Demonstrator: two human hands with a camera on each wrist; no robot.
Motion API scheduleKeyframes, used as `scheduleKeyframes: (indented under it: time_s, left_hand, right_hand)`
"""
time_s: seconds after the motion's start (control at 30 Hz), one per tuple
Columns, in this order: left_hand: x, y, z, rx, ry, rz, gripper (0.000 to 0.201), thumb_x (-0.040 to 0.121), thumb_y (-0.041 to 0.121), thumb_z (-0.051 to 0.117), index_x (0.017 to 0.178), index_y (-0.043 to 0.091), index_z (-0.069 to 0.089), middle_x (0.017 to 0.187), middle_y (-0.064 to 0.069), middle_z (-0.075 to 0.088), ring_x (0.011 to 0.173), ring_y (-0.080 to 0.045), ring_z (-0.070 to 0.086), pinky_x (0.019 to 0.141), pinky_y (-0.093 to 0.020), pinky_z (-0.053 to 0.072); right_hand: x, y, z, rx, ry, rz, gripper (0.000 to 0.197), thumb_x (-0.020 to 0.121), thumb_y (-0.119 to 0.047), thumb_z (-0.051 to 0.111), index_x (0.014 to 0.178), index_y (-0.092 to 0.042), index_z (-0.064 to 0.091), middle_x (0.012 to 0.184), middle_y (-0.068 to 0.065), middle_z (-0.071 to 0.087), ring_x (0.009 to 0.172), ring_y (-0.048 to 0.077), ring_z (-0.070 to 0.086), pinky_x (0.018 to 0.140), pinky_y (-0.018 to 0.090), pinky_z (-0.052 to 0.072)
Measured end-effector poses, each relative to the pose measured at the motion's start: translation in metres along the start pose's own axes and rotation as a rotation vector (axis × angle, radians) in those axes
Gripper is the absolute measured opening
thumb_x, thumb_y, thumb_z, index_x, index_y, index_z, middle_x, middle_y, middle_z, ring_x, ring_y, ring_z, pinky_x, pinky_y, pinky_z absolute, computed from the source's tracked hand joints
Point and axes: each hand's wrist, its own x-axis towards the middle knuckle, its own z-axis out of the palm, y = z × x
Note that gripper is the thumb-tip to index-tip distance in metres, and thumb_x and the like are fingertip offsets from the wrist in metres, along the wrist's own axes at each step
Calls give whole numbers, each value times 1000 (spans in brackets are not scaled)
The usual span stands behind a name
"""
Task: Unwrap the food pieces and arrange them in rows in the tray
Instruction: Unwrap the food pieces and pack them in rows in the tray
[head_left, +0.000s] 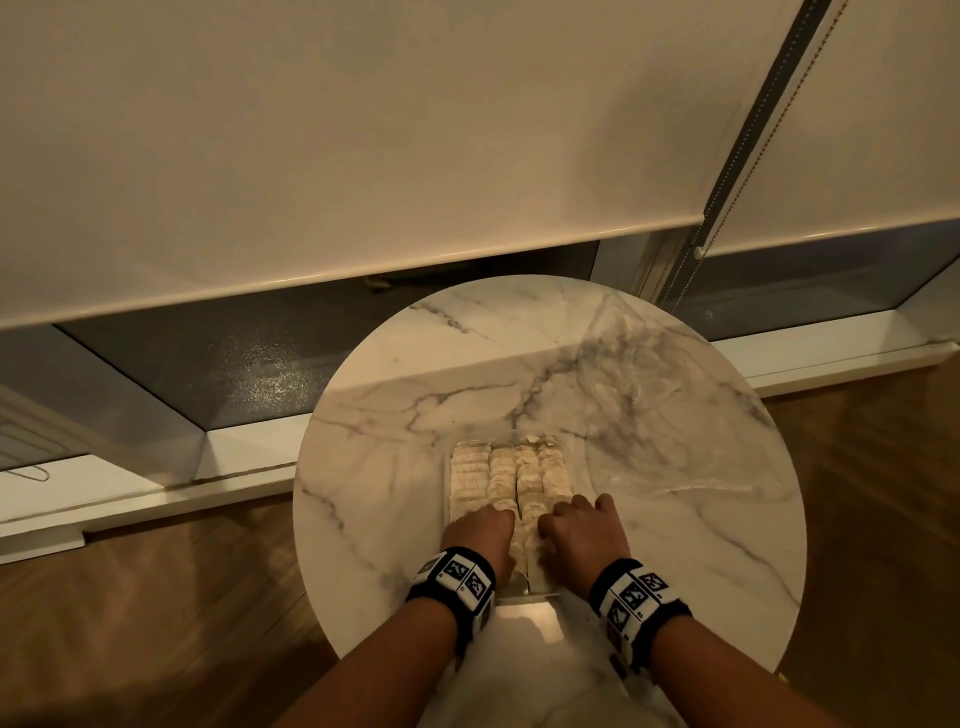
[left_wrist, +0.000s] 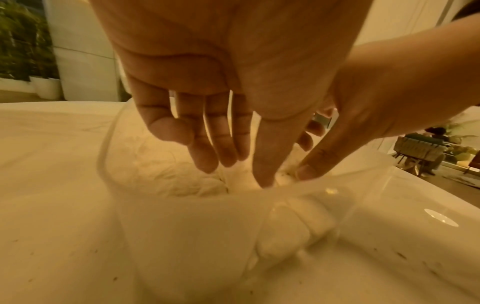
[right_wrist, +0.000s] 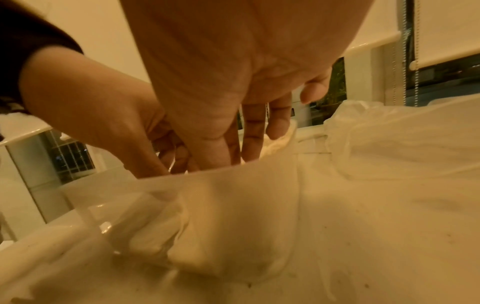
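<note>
A clear plastic tray sits on the near half of a round marble table, holding several rows of pale food pieces. Both hands reach into its near end, knuckles up. My left hand points its straight fingers and thumb down onto a pale piece. Beside it, my right hand also has straight fingers dipped among the pieces, its thumb touching them. The tray's near wall hides the fingertips in the right wrist view.
Crumpled clear plastic wrap lies on the table to the right of the tray, also seen in the right wrist view. A window sill and roller blinds stand behind the table. Wooden floor surrounds it.
</note>
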Motion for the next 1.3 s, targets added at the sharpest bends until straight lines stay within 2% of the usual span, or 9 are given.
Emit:
scheduleKeyframes:
  time_s: [0.17, 0.3, 0.53, 0.8, 0.93, 1.0, 1.07, 1.17, 1.3]
  left_hand:
    - [1, -2, -2, 21, -14, -4, 33, 91, 17, 60, 124, 19, 59, 126, -9, 60, 112, -31, 61, 92, -40, 51]
    - [4, -2, -2, 28, -24, -10, 28, 91, 19, 59, 119, 20, 63, 124, -7, 61, 110, -29, 62, 91, -38, 51]
    - [6, -3, -5, 43, -44, -5, 19, 92, 23, 58, 109, 21, 66, 117, -7, 63, 105, -29, 63, 86, -37, 52]
    - [0, -5, -13, -14, -94, 16, 23, 91, 28, 63, 114, 24, 63, 122, -8, 60, 107, -30, 61, 92, -36, 51]
    - [-9, -1, -18, -83, -12, 27, 32, 89, 29, 66, 120, 21, 58, 123, -7, 59, 110, -27, 59, 92, -36, 50]
    - [-15, 4, -15, -77, -8, 58, 34, 91, 29, 63, 123, 16, 58, 125, -10, 59, 111, -29, 59, 91, -35, 48]
    - [-21, 11, -7, -70, -65, 80, 39, 95, 29, 57, 129, 10, 57, 128, -15, 58, 113, -32, 59, 92, -34, 46]
    - [-26, 14, 6, -40, -152, 89, 39, 99, 34, 47, 126, 9, 61, 128, -16, 59, 114, -32, 59, 93, -37, 46]
    - [-27, 11, 17, -33, -172, 146, 55, 103, 48, 29, 121, 9, 62, 125, -15, 61, 112, -32, 59, 94, -39, 46]
  right_hand:
    - [-1, 2, -2, -27, -56, -30, 21, 88, -30, 59, 105, -22, 68, 110, 2, 65, 112, 28, 52, 97, 48, 30]
    - [-1, 2, -1, 4, -28, -6, 23, 90, -32, 55, 107, -22, 67, 111, 2, 64, 113, 28, 52, 98, 48, 30]
    - [3, 4, 3, 25, -11, 4, 21, 93, -25, 50, 103, -22, 68, 108, 3, 64, 111, 29, 53, 97, 48, 31]
    - [1, 7, 1, 57, -12, -5, 22, 94, -26, 46, 104, -22, 65, 106, 2, 66, 110, 28, 54, 95, 47, 33]
    - [-7, 8, -11, 122, 37, -19, 28, 90, -28, 47, 111, -27, 64, 109, -1, 66, 108, 25, 57, 91, 41, 36]
    - [-14, 5, -16, 165, -2, -51, 30, 89, -28, 45, 111, -26, 66, 108, 0, 67, 103, 26, 60, 89, 37, 40]
    - [-20, -1, -17, 158, -83, -96, 29, 90, -32, 43, 103, -23, 68, 105, 2, 68, 97, 27, 62, 90, 37, 42]
    - [-24, -7, -11, 121, -218, -101, 34, 93, -38, 39, 96, -20, 68, 102, 4, 69, 97, 28, 61, 97, 44, 31]
    - [-23, -5, 2, 114, -324, -60, 38, 97, -42, 37, 102, -19, 67, 110, 5, 67, 106, 28, 59, 104, 54, 22]
